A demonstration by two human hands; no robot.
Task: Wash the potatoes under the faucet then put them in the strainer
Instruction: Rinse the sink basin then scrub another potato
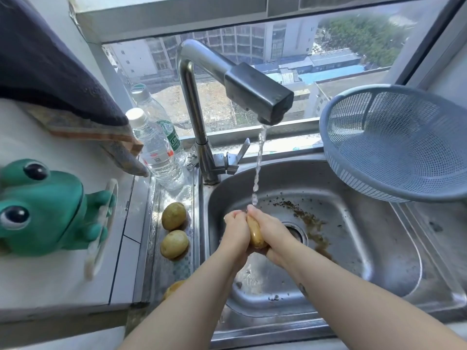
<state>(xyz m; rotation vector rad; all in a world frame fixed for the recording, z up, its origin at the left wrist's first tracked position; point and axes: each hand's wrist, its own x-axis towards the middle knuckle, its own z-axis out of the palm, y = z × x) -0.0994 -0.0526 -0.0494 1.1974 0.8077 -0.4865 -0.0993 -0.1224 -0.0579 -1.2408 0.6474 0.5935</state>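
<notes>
My left hand [236, 229] and right hand [271, 229], fingers curled, grip one potato [255, 234] between them above sink [353, 248], running water [257, 168] hitting fingertips. Other potatoes [173, 215] on counter [155, 198] left of sink. Blue strainer [394, 142] at sink's right rim.

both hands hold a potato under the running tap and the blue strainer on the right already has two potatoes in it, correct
Not quite: the head view shows the blue strainer holding no potatoes; two potatoes lie on the ledge left of the sink. The left hand and right hand do hold a potato under the running tap.
</notes>
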